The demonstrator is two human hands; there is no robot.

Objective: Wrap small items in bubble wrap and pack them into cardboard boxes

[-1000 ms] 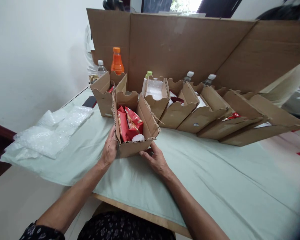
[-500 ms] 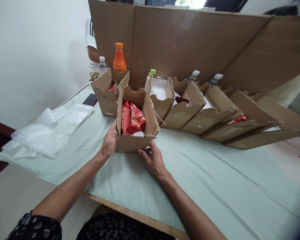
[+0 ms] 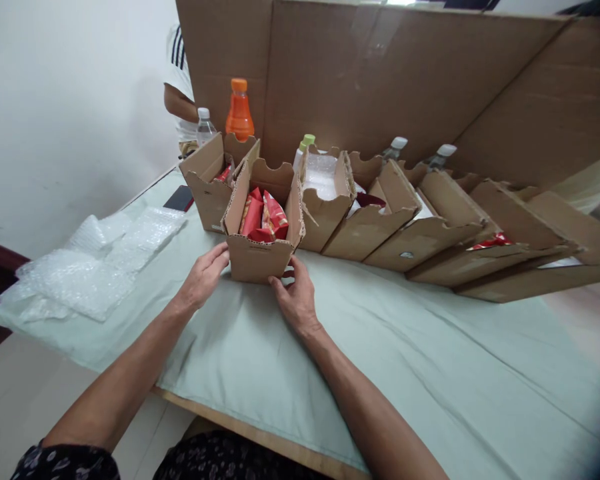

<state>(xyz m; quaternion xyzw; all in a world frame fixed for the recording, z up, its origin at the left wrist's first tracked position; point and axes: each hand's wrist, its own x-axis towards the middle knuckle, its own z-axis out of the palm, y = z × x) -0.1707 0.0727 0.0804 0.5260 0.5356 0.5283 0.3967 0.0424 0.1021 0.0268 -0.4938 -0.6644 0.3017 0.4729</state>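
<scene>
A small open-topped cardboard box [image 3: 261,263] stands upright on the cloth in front of me, with red snack packets [image 3: 264,217] inside. My right hand [image 3: 299,297] holds its lower right corner, the thumb on the front face and the other fingers along the side, partly hidden. My left hand [image 3: 203,277] is at the box's lower left side, fingers stretched out and fingertips close to the cardboard; whether they touch it I cannot tell. Just behind on the left is another cardboard box [image 3: 213,200] with a red packet in it.
Several similar boxes [image 3: 370,230] run in a row to the right. Bottles, one orange [image 3: 239,117], stand behind them before a tall cardboard sheet [image 3: 320,73]. Bubble wrap [image 3: 90,273] and a dark flat object [image 3: 179,199] lie left. A person's arm [image 3: 180,103] shows beyond.
The box with red packets has moved slightly away from me and to the left, now resting nearer the row. My left hand has loosened from its side and shifted left; my right hand stays on it.
</scene>
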